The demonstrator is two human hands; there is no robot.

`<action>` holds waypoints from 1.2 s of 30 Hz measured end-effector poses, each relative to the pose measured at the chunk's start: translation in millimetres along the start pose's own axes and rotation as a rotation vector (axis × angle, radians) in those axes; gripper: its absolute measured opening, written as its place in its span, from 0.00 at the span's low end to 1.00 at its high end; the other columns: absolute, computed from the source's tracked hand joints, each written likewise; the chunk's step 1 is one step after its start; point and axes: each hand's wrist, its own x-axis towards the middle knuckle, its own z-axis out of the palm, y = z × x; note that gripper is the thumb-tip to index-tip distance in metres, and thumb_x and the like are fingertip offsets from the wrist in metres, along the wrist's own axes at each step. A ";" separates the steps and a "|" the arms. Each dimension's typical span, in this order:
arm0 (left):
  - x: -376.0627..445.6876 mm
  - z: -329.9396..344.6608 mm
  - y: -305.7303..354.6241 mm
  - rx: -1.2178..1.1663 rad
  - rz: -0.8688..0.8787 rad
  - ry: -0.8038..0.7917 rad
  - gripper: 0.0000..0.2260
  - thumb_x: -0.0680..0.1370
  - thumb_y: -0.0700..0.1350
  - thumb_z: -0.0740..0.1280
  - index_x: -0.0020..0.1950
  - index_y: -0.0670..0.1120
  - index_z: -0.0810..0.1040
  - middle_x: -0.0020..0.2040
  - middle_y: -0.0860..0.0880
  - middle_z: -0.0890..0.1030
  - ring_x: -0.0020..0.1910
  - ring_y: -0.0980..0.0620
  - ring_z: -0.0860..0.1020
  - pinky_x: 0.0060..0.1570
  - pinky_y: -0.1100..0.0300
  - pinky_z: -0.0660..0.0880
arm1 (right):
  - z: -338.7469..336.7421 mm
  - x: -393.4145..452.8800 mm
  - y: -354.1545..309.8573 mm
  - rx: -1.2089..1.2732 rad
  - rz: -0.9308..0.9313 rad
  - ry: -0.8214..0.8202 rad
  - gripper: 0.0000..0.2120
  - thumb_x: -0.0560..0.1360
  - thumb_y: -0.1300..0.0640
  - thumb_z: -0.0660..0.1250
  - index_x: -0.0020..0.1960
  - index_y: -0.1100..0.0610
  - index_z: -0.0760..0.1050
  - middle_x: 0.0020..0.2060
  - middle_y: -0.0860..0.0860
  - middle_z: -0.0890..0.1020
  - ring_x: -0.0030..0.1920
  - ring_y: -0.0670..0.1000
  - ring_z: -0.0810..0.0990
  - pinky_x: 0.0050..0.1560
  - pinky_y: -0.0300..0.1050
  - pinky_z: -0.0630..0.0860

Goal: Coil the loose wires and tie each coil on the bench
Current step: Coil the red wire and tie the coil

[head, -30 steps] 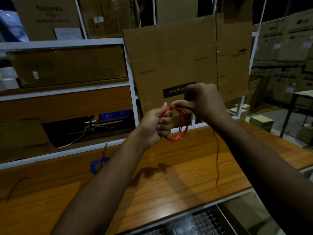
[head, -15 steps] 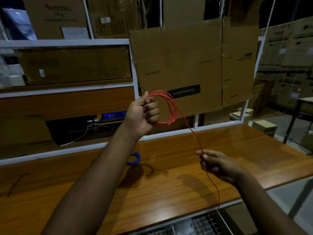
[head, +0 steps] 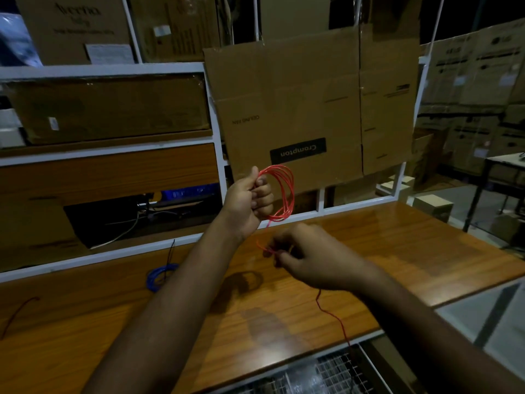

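I see my left hand [head: 250, 204] gripping the red wire coil [head: 281, 193] above the bench [head: 397, 251], near its back edge. My right hand [head: 309, 258] pinches the loose red strand just below the coil. A blue coil [head: 160, 275] lies on the bench. The hanging cardboard box [head: 298, 109] reads "Crompton", upside down.

**Wooden bench carries tied coil and stray wire**

A wood-grain workbench [head: 383, 251] with a white metal frame along its back edge carries a blue wire coil [head: 160, 275], bound by a black tie whose tail stands upward, near the rear rail. Well apart at the far left, a dark red loose wire [head: 17, 314] lies curved on the surface. A wire-mesh panel [head: 326, 373] borders the bench's front edge.
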 end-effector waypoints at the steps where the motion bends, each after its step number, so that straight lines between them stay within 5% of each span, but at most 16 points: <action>1: -1.3 -0.1 -1.4 0.010 -0.013 -0.005 0.19 0.85 0.54 0.52 0.37 0.48 0.66 0.25 0.54 0.61 0.21 0.58 0.57 0.22 0.65 0.52 | -10.1 -0.7 -5.4 -0.047 -0.057 -0.011 0.10 0.81 0.60 0.63 0.58 0.51 0.78 0.48 0.44 0.80 0.47 0.40 0.79 0.48 0.34 0.78; 5: -11.0 1.4 -3.7 0.135 -0.029 -0.029 0.17 0.84 0.53 0.56 0.40 0.46 0.70 0.27 0.52 0.66 0.22 0.57 0.63 0.23 0.66 0.57 | -41.1 12.6 -8.8 -0.198 -0.168 0.196 0.15 0.78 0.62 0.65 0.62 0.50 0.78 0.56 0.42 0.79 0.49 0.35 0.75 0.47 0.24 0.72; 7: -16.4 4.5 -2.1 0.186 -0.030 -0.062 0.15 0.84 0.52 0.55 0.41 0.46 0.70 0.28 0.52 0.67 0.23 0.57 0.65 0.22 0.66 0.62 | -51.5 25.6 -0.3 -0.214 -0.167 0.387 0.14 0.77 0.62 0.66 0.61 0.51 0.78 0.55 0.44 0.81 0.49 0.37 0.77 0.45 0.26 0.72; 12: -20.8 10.1 3.7 0.101 -0.134 -0.154 0.18 0.84 0.53 0.53 0.38 0.46 0.67 0.26 0.54 0.63 0.21 0.59 0.60 0.22 0.66 0.53 | -64.0 52.2 24.1 -0.299 -0.158 0.665 0.09 0.78 0.55 0.66 0.55 0.56 0.80 0.48 0.49 0.83 0.44 0.41 0.78 0.46 0.33 0.77; 16: -22.3 10.5 10.7 0.075 -0.150 -0.154 0.19 0.84 0.53 0.52 0.37 0.47 0.68 0.26 0.54 0.61 0.22 0.58 0.58 0.22 0.65 0.52 | -58.9 67.4 44.8 -0.378 -0.006 0.564 0.18 0.80 0.42 0.58 0.48 0.53 0.79 0.38 0.49 0.83 0.36 0.48 0.82 0.37 0.41 0.79; 19: -22.1 9.5 16.9 0.037 -0.113 -0.097 0.18 0.84 0.52 0.53 0.36 0.47 0.66 0.25 0.54 0.60 0.21 0.58 0.57 0.21 0.65 0.53 | -53.2 70.2 69.4 0.287 0.066 0.267 0.29 0.76 0.36 0.58 0.42 0.64 0.76 0.38 0.60 0.80 0.35 0.60 0.76 0.34 0.46 0.75; 21: -21.6 6.9 19.1 0.015 -0.085 -0.063 0.18 0.84 0.52 0.53 0.36 0.47 0.66 0.25 0.54 0.60 0.21 0.58 0.57 0.20 0.65 0.53 | -48.3 64.4 90.6 0.709 0.064 0.052 0.24 0.76 0.38 0.61 0.40 0.60 0.71 0.37 0.59 0.74 0.35 0.56 0.70 0.38 0.45 0.71; 25: -18.3 0.5 24.9 0.023 -0.025 -0.003 0.18 0.84 0.51 0.53 0.35 0.48 0.66 0.24 0.54 0.60 0.20 0.58 0.57 0.20 0.65 0.52 | -29.0 48.9 144.4 1.112 0.046 -0.175 0.16 0.74 0.45 0.70 0.38 0.54 0.69 0.30 0.50 0.67 0.29 0.49 0.67 0.38 0.45 0.68; 28: -15.7 -5.4 29.2 0.070 -0.006 0.022 0.18 0.84 0.51 0.53 0.35 0.48 0.66 0.24 0.54 0.60 0.20 0.58 0.57 0.19 0.65 0.54 | -3.0 28.6 184.1 1.262 0.122 -0.287 0.16 0.68 0.52 0.76 0.48 0.60 0.75 0.35 0.53 0.71 0.34 0.50 0.71 0.40 0.46 0.72; 31: -12.4 -6.3 30.0 0.085 0.004 0.022 0.18 0.84 0.51 0.53 0.35 0.48 0.66 0.24 0.54 0.60 0.20 0.58 0.57 0.19 0.65 0.53 | 26.3 10.9 203.9 1.201 0.297 -0.208 0.21 0.70 0.58 0.74 0.61 0.63 0.77 0.46 0.59 0.77 0.46 0.57 0.77 0.51 0.52 0.78; 33: -9.2 -4.0 31.1 0.065 0.022 0.013 0.18 0.84 0.51 0.53 0.35 0.48 0.65 0.24 0.54 0.60 0.20 0.58 0.57 0.20 0.64 0.52 | 47.6 9.3 198.9 1.176 0.392 -0.053 0.15 0.76 0.62 0.69 0.62 0.63 0.77 0.50 0.60 0.79 0.48 0.56 0.80 0.54 0.53 0.80; 36: -4.2 1.4 30.7 0.045 0.038 -0.006 0.18 0.85 0.51 0.52 0.36 0.48 0.65 0.24 0.54 0.60 0.20 0.58 0.57 0.21 0.64 0.50 | 74.7 15.0 164.7 0.914 0.425 0.219 0.07 0.81 0.60 0.64 0.53 0.62 0.79 0.43 0.58 0.78 0.33 0.47 0.77 0.36 0.44 0.77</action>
